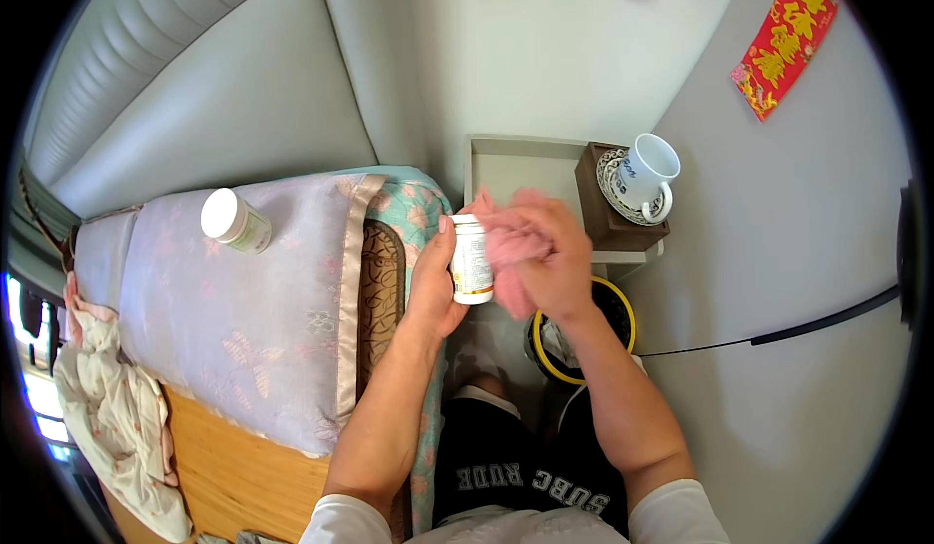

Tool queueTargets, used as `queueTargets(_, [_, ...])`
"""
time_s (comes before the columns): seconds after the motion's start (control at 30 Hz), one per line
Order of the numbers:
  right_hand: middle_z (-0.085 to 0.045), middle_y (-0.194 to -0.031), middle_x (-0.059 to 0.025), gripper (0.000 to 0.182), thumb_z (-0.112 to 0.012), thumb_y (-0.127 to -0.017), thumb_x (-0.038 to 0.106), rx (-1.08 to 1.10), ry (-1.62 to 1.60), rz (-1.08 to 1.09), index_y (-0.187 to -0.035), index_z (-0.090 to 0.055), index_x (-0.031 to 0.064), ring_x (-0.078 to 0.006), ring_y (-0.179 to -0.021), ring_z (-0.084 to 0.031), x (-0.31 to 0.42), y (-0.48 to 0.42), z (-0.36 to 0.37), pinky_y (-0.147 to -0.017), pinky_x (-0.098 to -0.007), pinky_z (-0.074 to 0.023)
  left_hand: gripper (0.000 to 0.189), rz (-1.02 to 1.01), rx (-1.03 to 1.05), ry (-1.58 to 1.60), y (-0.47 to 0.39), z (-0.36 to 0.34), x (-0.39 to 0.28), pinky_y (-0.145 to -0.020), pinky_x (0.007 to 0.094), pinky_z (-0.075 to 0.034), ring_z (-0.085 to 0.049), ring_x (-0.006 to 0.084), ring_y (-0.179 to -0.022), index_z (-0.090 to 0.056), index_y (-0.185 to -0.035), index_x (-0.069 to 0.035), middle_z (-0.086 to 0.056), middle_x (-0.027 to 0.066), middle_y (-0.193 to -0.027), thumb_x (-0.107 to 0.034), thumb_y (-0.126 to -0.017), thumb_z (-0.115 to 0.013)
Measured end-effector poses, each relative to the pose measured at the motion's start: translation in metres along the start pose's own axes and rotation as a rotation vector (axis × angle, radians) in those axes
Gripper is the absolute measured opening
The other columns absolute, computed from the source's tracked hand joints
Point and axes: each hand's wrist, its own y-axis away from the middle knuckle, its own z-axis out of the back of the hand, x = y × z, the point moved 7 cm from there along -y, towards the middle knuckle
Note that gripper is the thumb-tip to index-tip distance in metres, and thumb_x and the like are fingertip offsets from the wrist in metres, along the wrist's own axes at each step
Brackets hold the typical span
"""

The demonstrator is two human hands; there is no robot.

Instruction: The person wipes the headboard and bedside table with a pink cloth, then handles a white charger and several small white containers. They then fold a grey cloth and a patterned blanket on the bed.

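In front of my body, my left hand [435,274] grips a white plastic bottle [473,267] that stands upright and bears a printed label. A crumpled pink cloth [516,246] is bunched in my right hand [558,267], against the bottle's right side and near its top. Part of the cloth is blurred, and my right fingers are partly hidden by it. A second white bottle [237,221], with a white screw cap and a greenish label, lies tilted on the lilac pillow [248,310] to my left.
A patterned mug [649,172] and saucer [613,186] sit on a brown wooden box [627,231] at the bedside tray [522,168]. Below is a yellow-rimmed waste bin [627,310]. A padded headboard [255,69] rises behind the bed; a grey cabinet [773,237] stands right.
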Motion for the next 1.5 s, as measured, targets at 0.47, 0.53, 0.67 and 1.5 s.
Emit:
queueTargets(0.47, [-0.069, -0.108, -0.0111, 0.035, -0.074, -0.071, -0.003, -0.007, 0.034, -0.138, -0.104, -0.071, 0.0068, -0.0244, -0.095, -0.068, -0.017, 0.009, 0.013, -0.085, -0.0328, -0.0537, 0.048, -0.157, 0.106, -0.077, 0.009, -0.004, -0.026, -0.074, 0.0361, -0.058, -0.067, 0.022, -0.094, -0.045, -0.149, -0.007, -0.064, 0.0113, -0.114, -0.024, -0.105, -0.05])
queueTargets(0.53, [-0.069, -0.106, -0.0114, 0.033, -0.072, -0.074, -0.003, -0.175, -0.034, -0.203, -0.106, -0.07, 0.006, -0.0245, -0.096, -0.068, -0.044, 0.012, 0.022, -0.086, -0.0329, -0.0535, 0.056, -0.315, 0.058, -0.311, 0.016, -0.01, -0.042, -0.09, 0.0333, -0.053, -0.064, 0.0188, -0.105, -0.045, -0.15, -0.005, -0.063, 0.0085, -0.122, -0.014, -0.098, -0.063])
queueTargets(0.67, [-0.069, -0.107, -0.0127, 0.039, -0.069, -0.077, -0.003, -0.046, -0.033, -0.254, -0.115, -0.071, 0.0072, -0.0251, -0.103, -0.069, -0.038, 0.018, -0.006, -0.089, -0.0342, -0.0538, 0.064, -0.657, -0.109, -0.865, 0.037, -0.004, -0.072, -0.105, 0.0347, -0.045, -0.058, 0.0189, -0.122, -0.046, -0.15, -0.004, -0.061, 0.0104, -0.134, -0.014, -0.093, -0.075])
queueTargets(1.5, [-0.069, -0.106, -0.0182, 0.036, -0.063, -0.082, -0.002, 0.212, 0.025, -0.251, -0.117, -0.068, 0.0062, -0.0353, -0.104, -0.067, -0.028, 0.036, -0.074, -0.092, -0.0399, -0.0534, 0.072, -1.066, -0.438, -1.845, 0.109, -0.026, -0.089, -0.115, 0.0554, -0.034, -0.036, 0.0511, -0.14, -0.045, -0.148, 0.001, -0.036, 0.0329, -0.15, -0.005, -0.083, -0.074])
